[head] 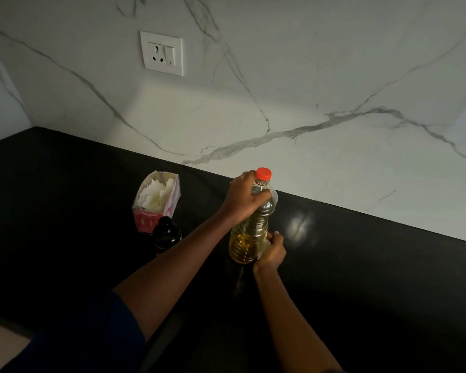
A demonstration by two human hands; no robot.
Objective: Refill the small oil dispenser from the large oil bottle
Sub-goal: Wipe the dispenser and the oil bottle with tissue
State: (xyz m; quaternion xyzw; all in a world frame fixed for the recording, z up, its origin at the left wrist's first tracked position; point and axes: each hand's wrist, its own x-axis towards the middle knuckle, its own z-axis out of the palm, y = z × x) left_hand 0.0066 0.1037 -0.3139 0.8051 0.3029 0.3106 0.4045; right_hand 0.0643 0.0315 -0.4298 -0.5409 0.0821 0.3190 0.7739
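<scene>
Left grip (pixel 244 196) clamped round large oil bottle (pixel 249 232) shoulder; right grip (pixel 272 251) curled round its base, bottle upright

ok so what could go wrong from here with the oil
1. The left hand holds the large oil bottle high and the right hand holds it low. If its wall is oily, the grip might slip once it tilts.
2. The small dark dispenser stands right by the open tissue box, so a missed pour could soak the tissues.
3. Spilled oil would likely be hard to spot on the black counter.
</scene>
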